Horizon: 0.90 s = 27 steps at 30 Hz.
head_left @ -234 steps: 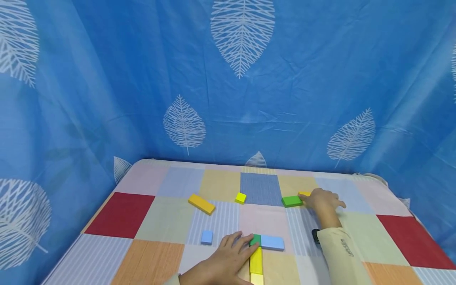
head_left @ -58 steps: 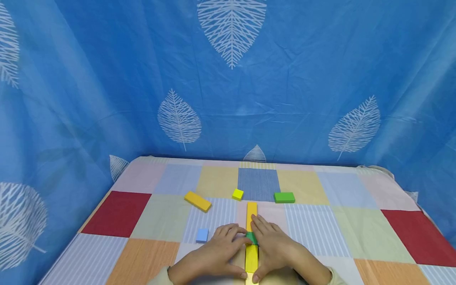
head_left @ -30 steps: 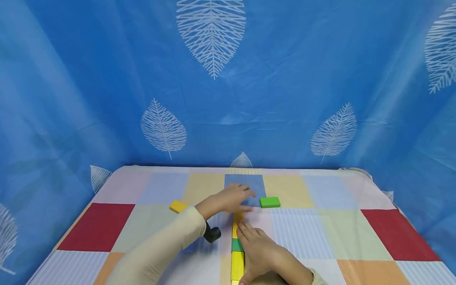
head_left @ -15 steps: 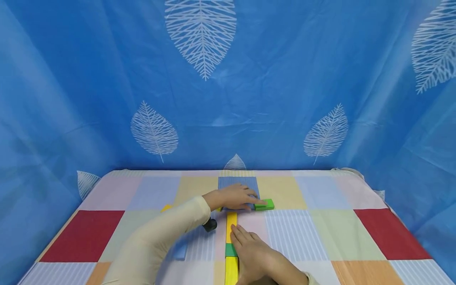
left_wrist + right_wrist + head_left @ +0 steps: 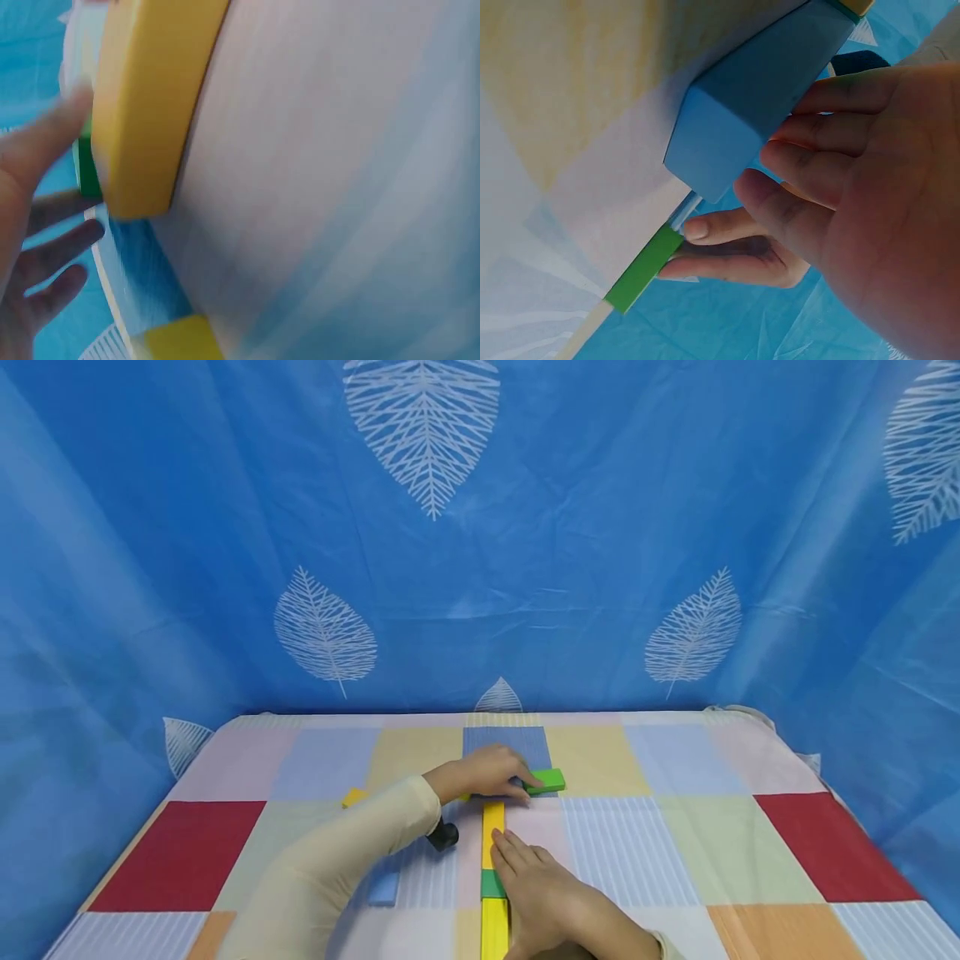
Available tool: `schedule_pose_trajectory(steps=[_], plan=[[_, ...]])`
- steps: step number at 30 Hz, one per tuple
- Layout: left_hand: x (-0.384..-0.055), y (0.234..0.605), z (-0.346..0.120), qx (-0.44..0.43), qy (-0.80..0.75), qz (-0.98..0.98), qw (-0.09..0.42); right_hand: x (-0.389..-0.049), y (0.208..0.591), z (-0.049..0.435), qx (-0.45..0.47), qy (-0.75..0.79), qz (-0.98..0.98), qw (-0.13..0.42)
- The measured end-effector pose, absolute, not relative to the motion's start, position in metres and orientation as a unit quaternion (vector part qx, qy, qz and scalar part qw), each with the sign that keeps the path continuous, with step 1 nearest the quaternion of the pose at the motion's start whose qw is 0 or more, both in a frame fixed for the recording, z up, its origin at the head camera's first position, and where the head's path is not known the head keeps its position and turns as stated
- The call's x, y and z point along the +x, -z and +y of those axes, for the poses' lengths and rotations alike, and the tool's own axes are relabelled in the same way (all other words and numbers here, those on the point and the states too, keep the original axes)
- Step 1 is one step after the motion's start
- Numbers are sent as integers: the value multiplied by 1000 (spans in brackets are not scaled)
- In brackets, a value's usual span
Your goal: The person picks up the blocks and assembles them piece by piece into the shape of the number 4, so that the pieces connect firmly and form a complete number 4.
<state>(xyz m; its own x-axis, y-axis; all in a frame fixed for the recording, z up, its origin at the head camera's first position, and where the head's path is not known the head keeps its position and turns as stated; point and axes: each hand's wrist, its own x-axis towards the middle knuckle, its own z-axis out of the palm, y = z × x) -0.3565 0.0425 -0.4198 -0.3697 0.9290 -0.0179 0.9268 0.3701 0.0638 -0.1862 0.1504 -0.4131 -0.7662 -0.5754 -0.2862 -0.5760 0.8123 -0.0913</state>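
Observation:
My left hand (image 5: 491,772) reaches across to a green block (image 5: 551,778), pinching its left end between thumb and fingers. In the right wrist view the thumb and a finger lie on either side of this green block (image 5: 645,270). My right hand (image 5: 536,893) lies with straight fingers along a row of blocks: an orange-yellow block (image 5: 492,818), a small dark green block (image 5: 492,883) and a yellow block (image 5: 495,931). Under that hand, hidden from the head view, a long blue block (image 5: 727,112) sits at its fingertips.
Near the left forearm lie a small blue block (image 5: 384,889) and an orange block (image 5: 352,797), partly covered by the sleeve. A small yellow block (image 5: 184,341) is behind the left wrist. A patchwork cloth (image 5: 712,843) covers the table; blue curtains (image 5: 585,527) surround it.
Earlier, my right hand set the orange-yellow block at the row's far end. My left hand then left the row, reached the green block and drew it slightly left. The right hand stays by the row.

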Motion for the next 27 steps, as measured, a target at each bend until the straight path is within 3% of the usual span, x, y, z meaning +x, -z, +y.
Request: schedule_pose_trajectory(steps=[7, 16, 21, 27], plan=[[-346, 417, 23, 524, -5, 848, -75, -183, 415, 149, -305, 2, 941, 146], [-323, 408, -36, 514, -32, 839, -176, -184, 414, 149, -301, 15, 944, 134], [-293, 409, -72, 490, -80, 851, -172, -186, 413, 148, -294, 44, 943, 146], [-246, 418, -100, 457, -119, 873, -121, -188, 413, 147, -300, 62, 940, 154]])
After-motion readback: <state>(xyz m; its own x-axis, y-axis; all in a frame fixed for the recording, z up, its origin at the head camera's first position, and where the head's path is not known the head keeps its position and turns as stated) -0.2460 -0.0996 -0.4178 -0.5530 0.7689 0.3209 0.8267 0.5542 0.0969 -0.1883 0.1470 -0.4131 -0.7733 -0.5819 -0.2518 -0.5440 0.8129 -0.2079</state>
